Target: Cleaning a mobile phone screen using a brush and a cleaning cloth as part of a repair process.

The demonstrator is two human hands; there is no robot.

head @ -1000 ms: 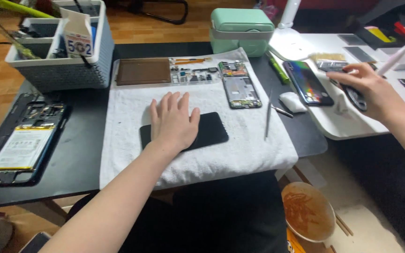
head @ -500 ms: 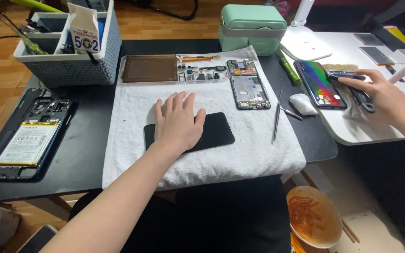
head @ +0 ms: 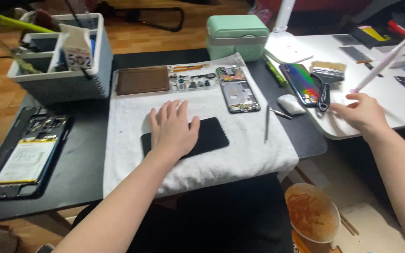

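1. As seen from the head camera: left hand (head: 173,129) flat on the black phone panel (head: 212,136), fingers spread apart and clamped on nothing, palm pressing down.
2. Panel lying flat and slightly askew on the white towel (head: 132,117), near the towel's middle, its right end showing past the hand.
3. Right hand (head: 361,112) out over the edge of the white table (head: 399,107), fingers loosely curled, holding nothing that shows. Fingertips just beside the handle end of the flat brush (head: 325,82); cannot tell whether touching it.
4. Brush lying beside the phone with the iridescent back (head: 300,83), bristles pointing away from the body.
5. Close by on the towel: opened phone frame (head: 237,91) and a thin metal tool (head: 267,122), both apart from the panel. Small white pad (head: 290,104) on the black mat (head: 90,159) between towel and white table.
6. Judged good practice for the left hand — even, light palm pressure only, fingertips off the panel edges, no sliding on the towel.
7. Judged good practice for the right hand — take the brush by the handle, lift it straight up, clear of the iridescent phone next to it and of the white pad.
8. Likely risk: a sleeve or wrist sweeping the metal tool off the towel edge; best to reach back high.
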